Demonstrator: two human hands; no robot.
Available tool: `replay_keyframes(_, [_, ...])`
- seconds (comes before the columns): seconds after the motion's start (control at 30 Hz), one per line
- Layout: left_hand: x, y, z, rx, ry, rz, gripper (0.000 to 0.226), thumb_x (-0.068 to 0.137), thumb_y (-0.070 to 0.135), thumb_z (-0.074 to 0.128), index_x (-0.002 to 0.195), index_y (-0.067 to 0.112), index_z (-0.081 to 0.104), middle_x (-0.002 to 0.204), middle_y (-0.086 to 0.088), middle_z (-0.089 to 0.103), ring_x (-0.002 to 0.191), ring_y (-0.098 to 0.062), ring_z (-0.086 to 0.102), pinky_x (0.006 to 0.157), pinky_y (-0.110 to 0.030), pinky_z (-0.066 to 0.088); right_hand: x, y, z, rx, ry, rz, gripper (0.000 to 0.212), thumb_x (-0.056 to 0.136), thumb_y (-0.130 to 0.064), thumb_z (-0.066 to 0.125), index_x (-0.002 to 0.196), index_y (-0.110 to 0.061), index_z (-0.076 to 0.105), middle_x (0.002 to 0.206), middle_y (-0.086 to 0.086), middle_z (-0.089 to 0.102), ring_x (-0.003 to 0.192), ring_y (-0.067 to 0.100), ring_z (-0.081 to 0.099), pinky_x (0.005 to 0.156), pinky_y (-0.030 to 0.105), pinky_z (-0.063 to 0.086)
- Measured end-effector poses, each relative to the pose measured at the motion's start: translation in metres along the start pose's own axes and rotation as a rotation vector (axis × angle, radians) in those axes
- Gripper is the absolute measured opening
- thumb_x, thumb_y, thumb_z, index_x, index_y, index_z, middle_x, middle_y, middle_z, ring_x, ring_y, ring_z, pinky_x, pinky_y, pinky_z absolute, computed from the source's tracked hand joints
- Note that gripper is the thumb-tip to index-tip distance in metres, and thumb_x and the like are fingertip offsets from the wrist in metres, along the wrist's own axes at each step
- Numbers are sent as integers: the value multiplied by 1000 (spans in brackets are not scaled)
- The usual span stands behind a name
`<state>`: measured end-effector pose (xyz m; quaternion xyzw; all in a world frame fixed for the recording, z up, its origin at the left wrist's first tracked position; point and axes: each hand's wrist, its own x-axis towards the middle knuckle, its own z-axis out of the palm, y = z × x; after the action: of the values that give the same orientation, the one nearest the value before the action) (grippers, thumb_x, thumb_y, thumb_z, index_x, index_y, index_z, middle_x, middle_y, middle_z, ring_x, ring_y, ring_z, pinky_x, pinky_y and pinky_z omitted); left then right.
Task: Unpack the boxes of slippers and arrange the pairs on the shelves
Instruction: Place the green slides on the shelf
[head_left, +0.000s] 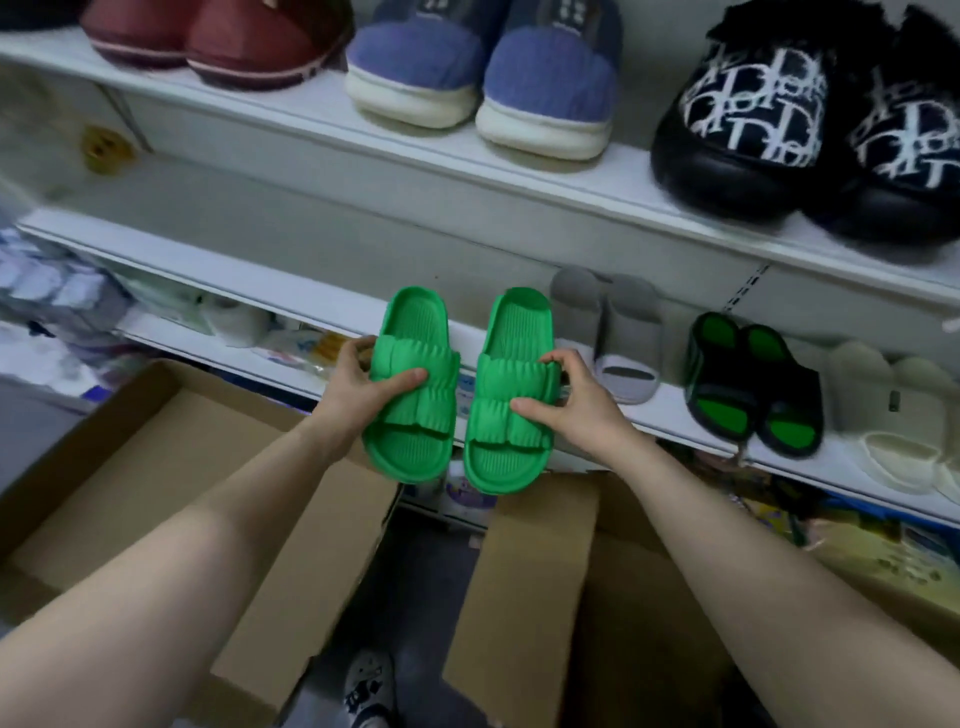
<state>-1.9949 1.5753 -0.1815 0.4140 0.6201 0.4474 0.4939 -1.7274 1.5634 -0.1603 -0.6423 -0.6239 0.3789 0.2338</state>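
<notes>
One view only: wide-angle camera on your head, facing forward and down. Upper shelf (322, 122) and lower shelf (657, 415) close ahead, fill top half, slope down toward right. Your forearms enter from bottom corners; left hand (358, 387) and right hand (571, 400), each gripping one of green slippers (415, 415), meet at frame centre, near lens. Cardboard boxes (156, 467) below; your shoe (370, 686) at bottom edge. Frame edges blurred.
</notes>
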Motion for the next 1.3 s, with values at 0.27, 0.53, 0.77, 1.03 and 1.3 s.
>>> replay_keyframes(0.27, [124, 16, -36, 195, -99, -3, 86, 63, 34, 89, 132, 19, 41, 117, -6, 62, 102, -23, 65, 94, -46, 53, 98, -36, 55, -47, 82, 116, 63, 75, -50, 80, 122, -35, 41, 115, -3, 60, 100, 21, 61, 75, 32, 52])
replay_keyframes(0.53, [175, 11, -28, 481, -102, 103, 80, 75, 43, 79, 139, 14, 40, 131, -11, 57, 117, -30, 57, 100, -40, 46, 130, -25, 75, -119, 228, 176, 69, 82, -39, 77, 139, -19, 44, 135, 10, 57, 122, 31, 55, 98, 38, 46])
replay_keyframes(0.77, [147, -11, -40, 955, -210, 674, 69, 83, 39, 71, 144, 29, 41, 149, -25, 34, 132, -47, 37, 109, -55, 36, 100, -22, 91, -507, 94, -211, 76, 89, -48, 66, 153, -41, 25, 164, 10, 7, 149, 32, 18, 115, 43, 32])
replay_keyframes(1.03, [177, -11, -34, 1089, -257, 812, 49, 91, 8, 61, 139, 13, 51, 150, -24, 35, 131, -56, 35, 113, -53, 27, 134, -24, 93, -591, 116, -220, 62, 94, -36, 63, 150, -37, 36, 165, 10, 7, 148, 37, 15, 113, 49, 37])
replay_keyframes(1.3, [234, 5, -27, 1146, -369, 715, 75, 86, -8, 44, 149, 31, 31, 162, -8, 11, 146, -39, 15, 121, -40, 13, 180, -41, 81, -633, 47, -77, 62, 97, -41, 56, 152, -42, 27, 165, 2, -12, 152, 31, -2, 121, 41, 20])
